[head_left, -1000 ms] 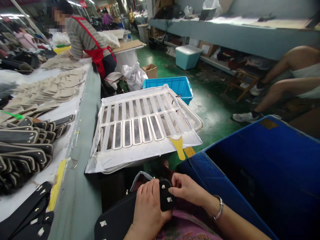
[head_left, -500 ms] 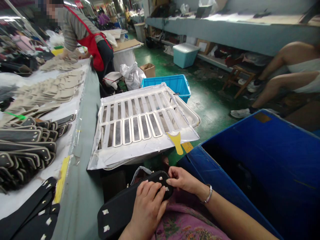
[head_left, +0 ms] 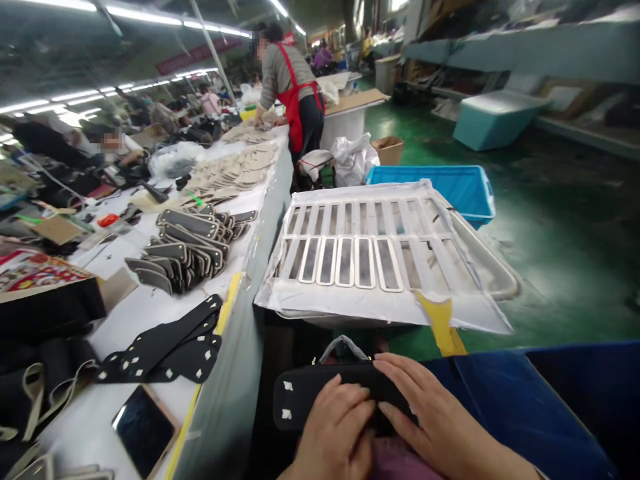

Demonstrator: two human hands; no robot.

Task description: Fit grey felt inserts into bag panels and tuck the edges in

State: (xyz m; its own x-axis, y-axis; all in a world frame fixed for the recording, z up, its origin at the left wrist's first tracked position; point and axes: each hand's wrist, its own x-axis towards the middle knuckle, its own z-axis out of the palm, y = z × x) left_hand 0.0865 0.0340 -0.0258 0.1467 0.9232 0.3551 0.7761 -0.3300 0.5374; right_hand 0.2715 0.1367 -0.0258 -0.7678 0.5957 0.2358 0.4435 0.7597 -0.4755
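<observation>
A long black case (head_left: 300, 393) with rounded ends lies across my lap, with two white patches on its left end and a looped handle (head_left: 344, 343) at its far edge. My left hand (head_left: 340, 427) rests on the middle of the case, fingers bent over its near side. My right hand (head_left: 425, 400) grips the right end, its fingers over the top and its thumb apart at the near side. That end's patches are hidden under my hand. Beyond the case, a white slatted rack (head_left: 345, 300) holds several framed grey strips (head_left: 345, 261).
On the left table (head_left: 235, 347) lie stacked grey straps (head_left: 185, 250), black pieces (head_left: 165, 347) and a phone (head_left: 145, 430). A blue bin (head_left: 500, 393) stands at right, a light blue crate (head_left: 430, 177) behind the rack. A person in a red apron (head_left: 295, 110) bends over the table.
The view has swung left, showing more of the table. My right hand has gone from a pinch at the case's end to a wider hold over it. My left hand stays on the case.
</observation>
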